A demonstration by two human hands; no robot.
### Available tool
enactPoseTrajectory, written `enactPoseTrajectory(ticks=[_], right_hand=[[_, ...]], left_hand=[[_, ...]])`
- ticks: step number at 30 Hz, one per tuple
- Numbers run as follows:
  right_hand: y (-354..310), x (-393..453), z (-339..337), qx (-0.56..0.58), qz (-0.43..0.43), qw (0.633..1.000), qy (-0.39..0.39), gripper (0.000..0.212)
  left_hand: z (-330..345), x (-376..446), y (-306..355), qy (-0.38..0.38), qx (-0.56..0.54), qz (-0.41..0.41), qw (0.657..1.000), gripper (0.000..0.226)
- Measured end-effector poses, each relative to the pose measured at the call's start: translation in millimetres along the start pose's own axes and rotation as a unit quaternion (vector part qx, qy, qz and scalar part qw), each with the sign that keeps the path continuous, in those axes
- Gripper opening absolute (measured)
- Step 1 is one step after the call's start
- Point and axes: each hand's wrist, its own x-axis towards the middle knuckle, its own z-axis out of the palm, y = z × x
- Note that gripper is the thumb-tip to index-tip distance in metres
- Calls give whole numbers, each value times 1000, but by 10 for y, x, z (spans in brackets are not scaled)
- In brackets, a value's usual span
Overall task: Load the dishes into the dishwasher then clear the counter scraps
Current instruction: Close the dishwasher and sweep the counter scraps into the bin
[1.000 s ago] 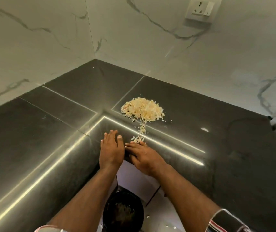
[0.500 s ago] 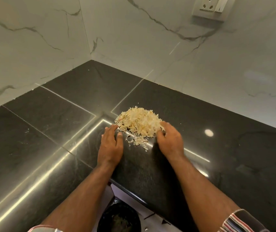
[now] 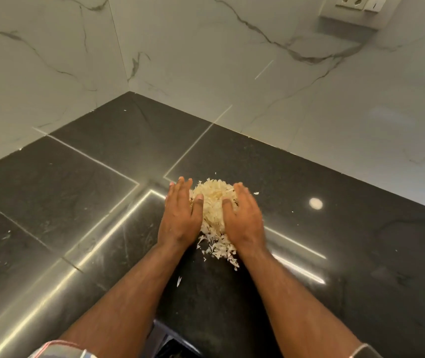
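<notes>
Scraps (image 3: 212, 202) heaped on black table (image 3: 335, 267), between left hand (image 3: 180, 218) and right hand (image 3: 243, 220). Both grips open, fingers straight, pressing pile's flanks. Loose tail trails toward body.

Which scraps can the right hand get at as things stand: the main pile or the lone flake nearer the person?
Probably both. The right hand already presses the pile of scraps, and only bare counter lies toward the lone flake.

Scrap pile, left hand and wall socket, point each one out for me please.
scrap pile (image 3: 212, 200): head view, on the top of the heap between the hands.
left hand (image 3: 180, 218): head view, on its back.
wall socket (image 3: 353, 2): head view, on its white faceplate.
</notes>
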Motion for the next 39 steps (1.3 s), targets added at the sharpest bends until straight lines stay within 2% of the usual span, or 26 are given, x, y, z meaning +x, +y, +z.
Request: enactPoseTrajectory(ticks=[2,5,11,17,22,26,29,32,34,36,39], right_hand=[[186,265,-143,-43,15,999,11,57],[353,587,-220,-112,11,993,-40,58],[127,841,-52,-56,-77,981,-168,69],[101,555,-74,-24,-128,969,-208,59],[84,217,-121,22,-139,977,-163,41],[136,-52,-93,14,-140,980,-143,47],[213,-161,-89,10,-107,989,-100,52],[169,-194,-20,-3,-84,995,-59,55],[43,-234,78,50,-97,993,-35,48],[-71,-274,163,136,-85,987,4,43],[-187,-293,235,264,24,964,28,34]], left_hand=[[-62,165,-67,-27,45,-1,999,58],[-61,363,-89,-66,85,23,994,61],[46,624,-35,-113,69,73,989,59],[56,440,-26,-144,66,113,981,54],[-1,134,-12,-129,33,110,985,51],[-24,-128,14,-113,10,107,988,50],[-24,-213,-13,-92,2,96,991,57],[5,-191,45,-73,-17,54,996,58],[69,-209,146,-76,-71,33,994,50],[125,-253,245,-48,-148,5,988,45],[166,-289,354,-10,-256,-66,964,39]])
